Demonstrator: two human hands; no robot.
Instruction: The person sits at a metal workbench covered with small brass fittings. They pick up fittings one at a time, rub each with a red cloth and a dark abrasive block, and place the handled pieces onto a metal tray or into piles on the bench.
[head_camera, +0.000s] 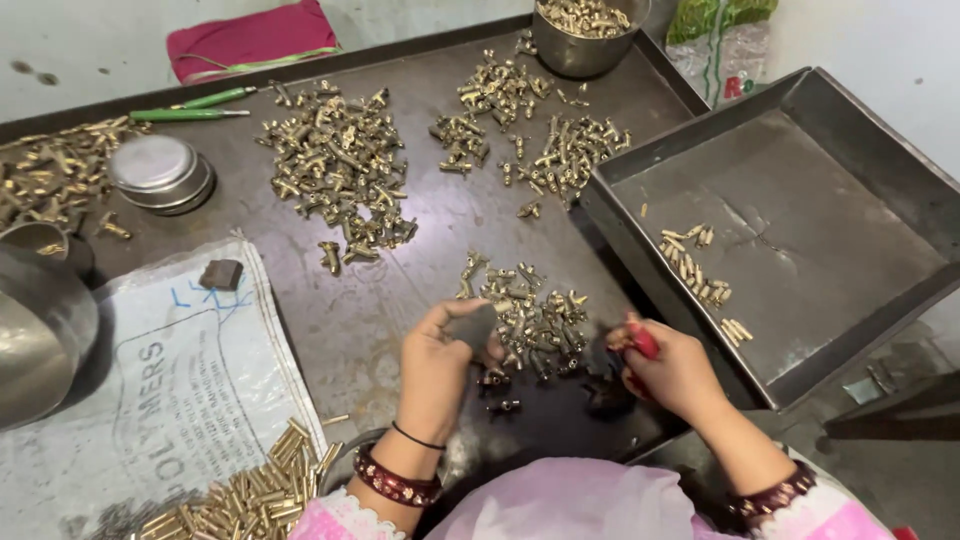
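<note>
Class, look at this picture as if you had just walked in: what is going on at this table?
A person sits at a dark metal tray strewn with heaps of small brass fittings. The left hand pinches a small dark piece by the nearest heap; the right hand grips something red. A second tray to the right holds a short row of brass pieces. A steel bowl of fittings stands at the far edge.

A loose heap of small brass fittings (525, 315) lies on the dark metal tray (420, 230), jumbled at all angles.
</note>
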